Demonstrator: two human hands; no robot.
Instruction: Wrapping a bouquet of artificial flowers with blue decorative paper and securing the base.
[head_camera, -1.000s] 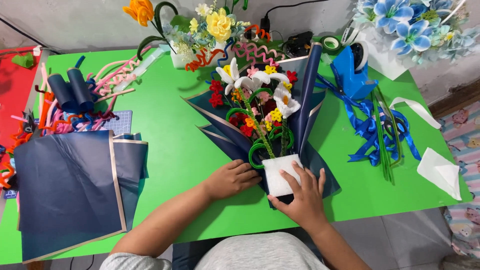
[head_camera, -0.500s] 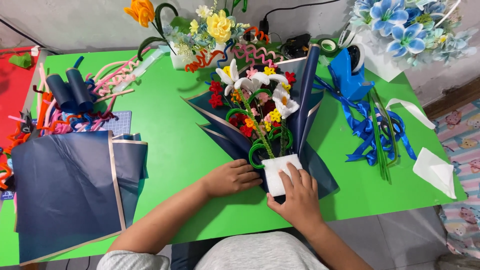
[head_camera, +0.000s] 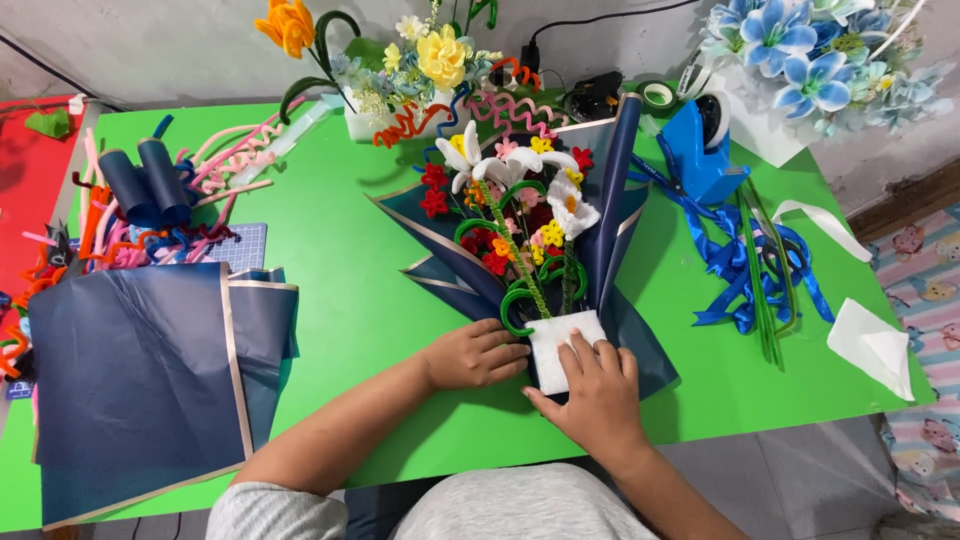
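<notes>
The right hand (head_camera: 598, 396) presses flat on a white foam block (head_camera: 560, 345) — spongy, squarish. The left hand (head_camera: 470, 355), fingers curled, touches its left edge. Above the block, fuzzy flowers (head_camera: 515, 205) lie on glossy navy wrap (head_camera: 610, 210).

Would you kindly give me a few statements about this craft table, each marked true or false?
1. Both hands rest on the white block at the bouquet's base. False: the right hand lies on it; the left hand is beside it, at its left edge.
2. The bouquet lies on navy wrapping paper. True.
3. The tape dispenser is red. False: it is blue.
4. Blue ribbon lies right of the bouquet. True.
5. The table is green. True.
</notes>
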